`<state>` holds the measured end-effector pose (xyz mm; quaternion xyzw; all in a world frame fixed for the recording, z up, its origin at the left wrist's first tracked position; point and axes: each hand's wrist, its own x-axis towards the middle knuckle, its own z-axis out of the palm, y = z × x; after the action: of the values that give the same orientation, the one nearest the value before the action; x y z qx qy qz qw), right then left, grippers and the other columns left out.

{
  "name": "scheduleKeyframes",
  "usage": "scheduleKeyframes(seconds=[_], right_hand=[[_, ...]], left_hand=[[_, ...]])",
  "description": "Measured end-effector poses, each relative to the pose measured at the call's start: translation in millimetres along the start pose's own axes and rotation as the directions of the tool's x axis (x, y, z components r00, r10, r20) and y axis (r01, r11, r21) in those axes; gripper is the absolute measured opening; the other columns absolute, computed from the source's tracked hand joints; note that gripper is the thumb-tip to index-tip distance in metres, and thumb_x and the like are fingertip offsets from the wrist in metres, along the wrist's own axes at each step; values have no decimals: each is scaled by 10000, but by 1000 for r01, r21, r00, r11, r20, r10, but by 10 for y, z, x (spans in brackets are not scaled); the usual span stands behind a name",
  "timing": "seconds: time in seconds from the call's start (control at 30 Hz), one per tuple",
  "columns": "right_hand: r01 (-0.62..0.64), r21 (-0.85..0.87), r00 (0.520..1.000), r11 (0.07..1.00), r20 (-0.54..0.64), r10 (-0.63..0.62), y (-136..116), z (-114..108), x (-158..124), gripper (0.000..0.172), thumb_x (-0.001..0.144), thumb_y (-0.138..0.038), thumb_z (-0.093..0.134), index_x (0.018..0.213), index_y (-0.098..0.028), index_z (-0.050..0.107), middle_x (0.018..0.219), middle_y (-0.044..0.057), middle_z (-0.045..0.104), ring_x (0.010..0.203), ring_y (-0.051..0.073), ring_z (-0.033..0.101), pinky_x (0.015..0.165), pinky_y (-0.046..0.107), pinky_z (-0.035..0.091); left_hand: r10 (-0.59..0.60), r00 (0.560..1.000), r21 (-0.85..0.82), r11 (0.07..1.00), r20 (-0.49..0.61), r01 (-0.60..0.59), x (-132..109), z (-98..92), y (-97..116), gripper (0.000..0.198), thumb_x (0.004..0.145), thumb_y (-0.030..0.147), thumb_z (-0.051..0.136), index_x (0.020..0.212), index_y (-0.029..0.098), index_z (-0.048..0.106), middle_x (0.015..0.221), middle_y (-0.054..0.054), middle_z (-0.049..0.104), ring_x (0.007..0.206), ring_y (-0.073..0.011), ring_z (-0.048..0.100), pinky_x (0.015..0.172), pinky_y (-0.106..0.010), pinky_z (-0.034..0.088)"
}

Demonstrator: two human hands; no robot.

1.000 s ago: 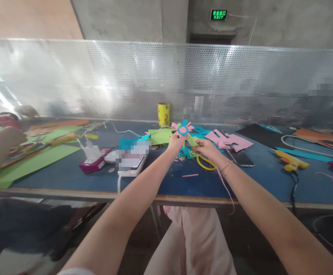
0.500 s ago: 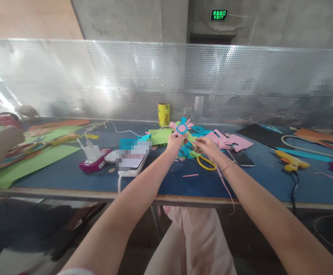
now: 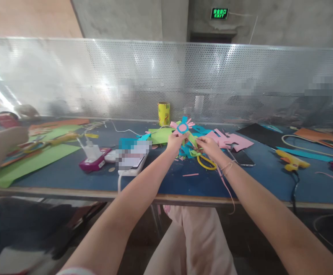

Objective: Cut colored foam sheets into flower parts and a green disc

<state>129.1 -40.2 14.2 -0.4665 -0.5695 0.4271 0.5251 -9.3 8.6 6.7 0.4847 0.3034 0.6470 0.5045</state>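
Observation:
A paper flower (image 3: 182, 127) with a blue ring, a pink centre and pink and blue petals is pinched in my left hand (image 3: 176, 141), above the middle of the table. My right hand (image 3: 208, 147) is closed on a green paper strip (image 3: 193, 139) at the flower's lower right. Whether the strip is joined to the flower I cannot tell. Beneath both hands lie blue and green paper scraps (image 3: 187, 152). Yellow scissor handles (image 3: 206, 163) show just below my right hand, their blades hidden. Pink cut paper (image 3: 235, 140) lies to the right.
A yellow glue gun (image 3: 292, 159) and a dark phone (image 3: 242, 157) lie to the right. On the left are a purple power strip (image 3: 92, 164), a phone (image 3: 133, 154) on a white device, and green sheets (image 3: 37, 162). A yellow roll (image 3: 163, 114) stands behind. Another person's arm (image 3: 7, 149) reaches in.
The green strip has turned to show more of its flat face between my hands. Both hands stay nearly in place. The other person's arm at the left has shifted slightly.

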Motion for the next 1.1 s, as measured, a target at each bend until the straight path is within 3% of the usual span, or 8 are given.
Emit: scheduleKeyframes(seconds=[0.27,0.77,1.1], right_hand=[[29,-16,999,999,15,-29,36,-19,27,180,698,-349,629,701,-179,571,607,-21,552,555,109,561,541,246,490],[6,-36,999,999,-37,-7,9,-17,22,129,720,-295,592,653,-189,562,579,-16,583,530,115,571,548,251,501],[5,-11,999,1000,-35,-6,20,-19,29,134,735,-264,574,632,-182,548,537,-32,551,498,107,567,542,247,494]], left_hand=[[-7,1000,10,1000,-11,7,0,-7,-7,269,493,303,764,526,133,558,495,8,530,480,-94,488,503,-233,401],[-203,979,-94,975,-16,201,-69,66,114,175,540,224,735,592,128,598,549,-16,576,538,-120,556,580,-264,485],[-183,983,-87,979,-3,182,-83,55,119,170,540,237,724,601,127,609,552,-13,581,527,-111,541,548,-242,461]])
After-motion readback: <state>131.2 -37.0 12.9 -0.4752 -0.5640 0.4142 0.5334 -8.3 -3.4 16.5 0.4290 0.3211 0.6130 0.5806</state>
